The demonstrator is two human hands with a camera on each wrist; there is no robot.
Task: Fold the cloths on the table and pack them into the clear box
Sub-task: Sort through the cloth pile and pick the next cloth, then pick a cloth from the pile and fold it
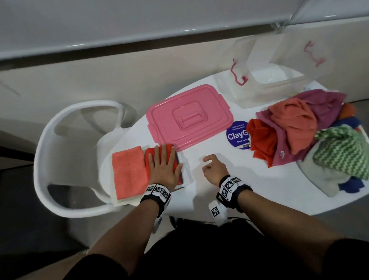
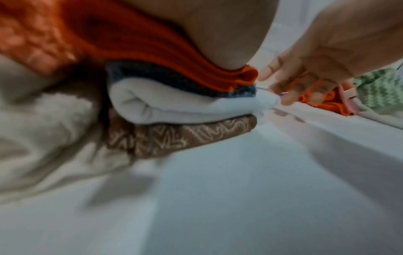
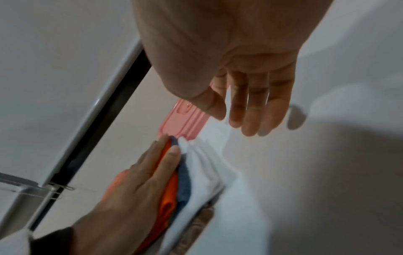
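Observation:
My left hand presses flat on a folded orange cloth near the table's left edge. In the left wrist view that orange cloth tops a stack of a grey-blue cloth, a white one and a brown patterned one. A folded coral cloth lies just left of the stack. My right hand hovers to the right of it, fingers relaxed, holding nothing. A heap of unfolded cloths lies at the right. The clear box stands open at the back right.
The pink lid lies flat behind the stack, touching its far corner. A round purple sticker marks the white table. A white chair stands against the table's left side. A wall runs close behind.

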